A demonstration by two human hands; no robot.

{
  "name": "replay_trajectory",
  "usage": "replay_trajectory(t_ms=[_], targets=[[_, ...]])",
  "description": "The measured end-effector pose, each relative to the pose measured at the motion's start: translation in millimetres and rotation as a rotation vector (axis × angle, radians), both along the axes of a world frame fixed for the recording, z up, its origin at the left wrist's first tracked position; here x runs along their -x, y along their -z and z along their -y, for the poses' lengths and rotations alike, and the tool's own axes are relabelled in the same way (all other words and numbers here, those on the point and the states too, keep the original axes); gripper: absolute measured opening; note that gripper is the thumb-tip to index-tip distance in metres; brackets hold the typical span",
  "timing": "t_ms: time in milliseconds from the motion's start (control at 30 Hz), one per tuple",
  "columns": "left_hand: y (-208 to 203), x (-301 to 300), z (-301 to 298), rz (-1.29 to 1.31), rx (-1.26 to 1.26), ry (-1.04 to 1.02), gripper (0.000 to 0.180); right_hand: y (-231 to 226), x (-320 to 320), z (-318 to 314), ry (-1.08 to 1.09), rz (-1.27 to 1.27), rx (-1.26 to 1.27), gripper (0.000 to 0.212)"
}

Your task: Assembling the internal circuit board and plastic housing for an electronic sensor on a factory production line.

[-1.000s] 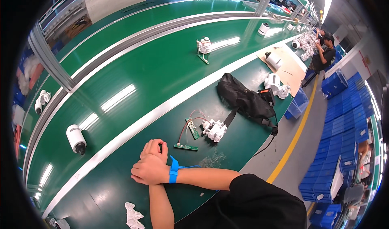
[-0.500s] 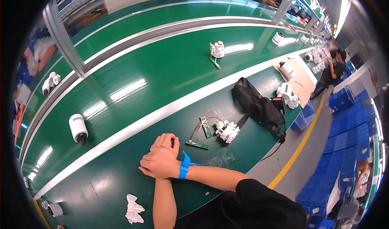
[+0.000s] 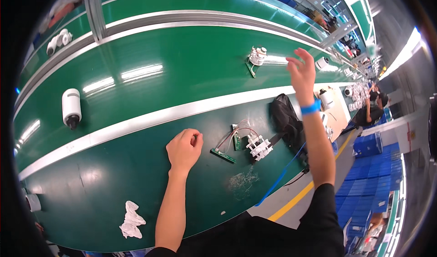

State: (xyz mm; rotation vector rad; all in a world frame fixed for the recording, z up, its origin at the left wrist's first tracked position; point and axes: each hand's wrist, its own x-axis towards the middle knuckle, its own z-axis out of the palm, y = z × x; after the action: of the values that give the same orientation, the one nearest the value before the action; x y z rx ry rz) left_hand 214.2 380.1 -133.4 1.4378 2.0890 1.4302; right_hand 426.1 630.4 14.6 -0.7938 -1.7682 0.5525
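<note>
Where your frame curves at the left: a white cylinder (image 3: 71,106) with a dark end lies on the glossy green surface (image 3: 150,93), beyond the pale rail (image 3: 164,117).
White cloth (image 3: 132,220): crumpled on your worktop (image 3: 100,170), lower left of the frame.
Left grip (image 3: 184,148): left of centre, over the worktop; your fingers are curled narrow, and you cannot tell whether they enclose anything.
Circuit boards (image 3: 223,156): two green strips just right of your left grip, with thin wires (image 3: 224,140) attached.
White slotted part (image 3: 259,147): right of centre, near the boards, on your worktop.
White assembly (image 3: 258,56): upper right of centre, on the glossy green surface, left of your right grip (image 3: 301,72) and apart from it.
Black bag (image 3: 286,116): right of centre on the worktop, partly behind your right forearm.
Right grip: raised at the upper right, wide, your fingers parted.
Blue wristband (image 3: 311,106): around your right wrist; a blue cord (image 3: 277,180) runs down toward the worktop's edge.
Blue bins (image 3: 368,175): stacked at the frame's right.
</note>
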Motion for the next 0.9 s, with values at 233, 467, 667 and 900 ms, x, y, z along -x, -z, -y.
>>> replay_trajectory(t_ms=[233, 467, 667, 900], targets=[[10, 1, -1, 0.025, -0.008, -0.053, 0.008, 114, -40, -159, 0.451, 0.704, 0.324, 0.102], [7, -1, -3, -0.032, 0.036, -0.088, 0.012, 150, 4, -187, 0.107, 0.299, 0.594, 0.131], [11, -1, -6, -0.064, 0.019, -0.099, 0.014, 153, 46, -164, 0.047, 0.259, 0.516, 0.135], [13, -9, -12, -0.035, -0.007, -0.091, 0.012, 162, 37, -168, 0.077, 0.196, 0.346, 0.127]])
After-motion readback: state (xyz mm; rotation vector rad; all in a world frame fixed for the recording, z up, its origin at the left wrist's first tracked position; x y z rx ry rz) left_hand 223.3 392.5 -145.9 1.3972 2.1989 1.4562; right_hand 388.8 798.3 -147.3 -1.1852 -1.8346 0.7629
